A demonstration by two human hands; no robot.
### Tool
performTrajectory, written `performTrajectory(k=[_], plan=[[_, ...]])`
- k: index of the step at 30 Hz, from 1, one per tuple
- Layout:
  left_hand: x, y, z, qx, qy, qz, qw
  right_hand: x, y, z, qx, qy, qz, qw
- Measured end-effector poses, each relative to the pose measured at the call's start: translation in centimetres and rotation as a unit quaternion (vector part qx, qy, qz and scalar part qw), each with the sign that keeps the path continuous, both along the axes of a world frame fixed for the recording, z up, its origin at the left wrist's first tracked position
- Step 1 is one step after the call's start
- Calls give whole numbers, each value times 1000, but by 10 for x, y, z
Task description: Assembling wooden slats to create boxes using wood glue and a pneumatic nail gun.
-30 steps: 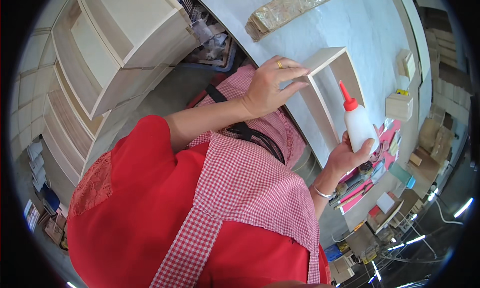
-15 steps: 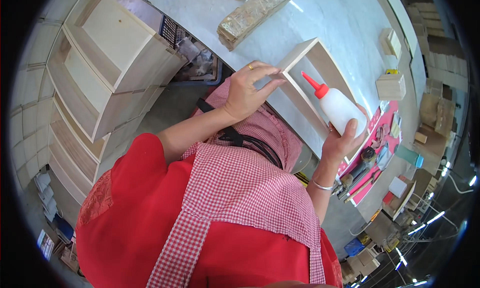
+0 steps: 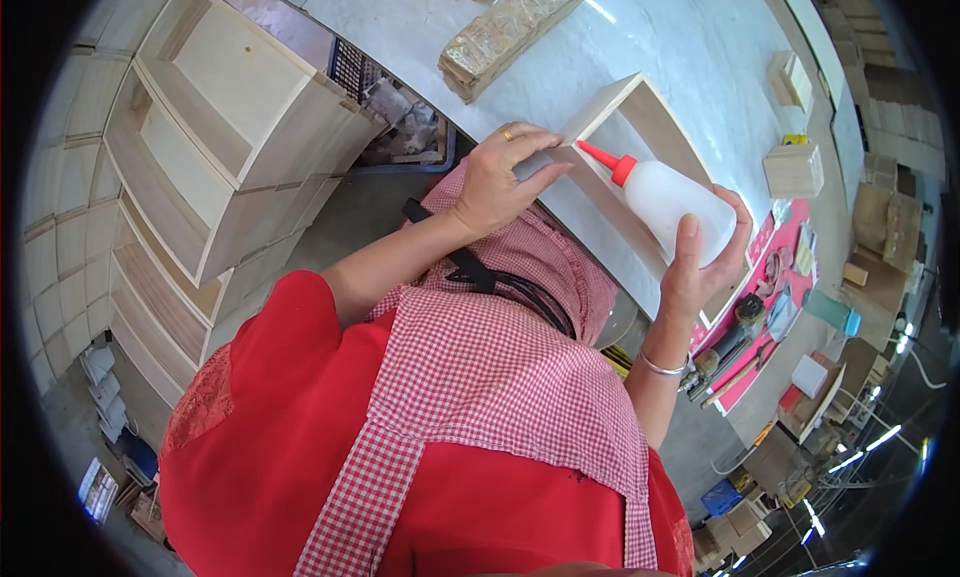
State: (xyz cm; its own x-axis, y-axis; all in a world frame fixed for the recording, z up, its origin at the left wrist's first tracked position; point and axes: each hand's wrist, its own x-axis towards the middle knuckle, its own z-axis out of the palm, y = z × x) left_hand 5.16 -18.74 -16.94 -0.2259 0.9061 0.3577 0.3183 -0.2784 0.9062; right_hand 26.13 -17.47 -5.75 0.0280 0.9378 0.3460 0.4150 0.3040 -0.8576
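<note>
A rectangular wooden frame (image 3: pixel 612 111) stands on edge on the pale worktop. At its near left corner, my left hand (image 3: pixel 500 177) pinches the wood between thumb and fingertips; a gold ring is on one finger. My right hand (image 3: pixel 700 262) is wrapped round a white glue bottle (image 3: pixel 680 209) with a red cap and pointed red nozzle (image 3: pixel 600 158). The bottle lies tilted over the frame's near side, its nozzle tip at the corner beside my left fingertips. Whether glue is coming out I cannot make out.
On the worktop (image 3: pixel 690 37) lies a taped brown bundle (image 3: pixel 510 37), with small wooden blocks (image 3: pixel 793 170) at the right. Stacked wooden boxes (image 3: pixel 230 97) stand at the left, near a blue crate (image 3: pixel 400 167). Tools rest on a pink cloth (image 3: pixel 775 317); a green bottle (image 3: pixel 832 313) is beyond.
My right hand has tipped the glue bottle flatter and brought the nozzle leftward to the frame's corner. My left hand stays at that corner.
</note>
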Motion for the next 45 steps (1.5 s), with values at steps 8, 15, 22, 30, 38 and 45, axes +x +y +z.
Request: performTrajectory(k=[8,15,22,30,38,45], plan=[[1,1,-2,2,6,3,1000,0,4,3,18,-23,8,1000],[0,1,-1,-3,9,0,1000,0,6,6,13,-26,22,999],[0,1,-1,0,4,-2,1000,0,19,3,41,-41,2,998],[-1,1,0,-8,10,-6,1000,0,37,0,64,-56,-42,996],[0,1,0,-11,3,-10,1000,5,58,-8,85,-59,-92,990],[0,1,1,-11,5,-12,1000,11,64,-8,95,-64,-106,988]])
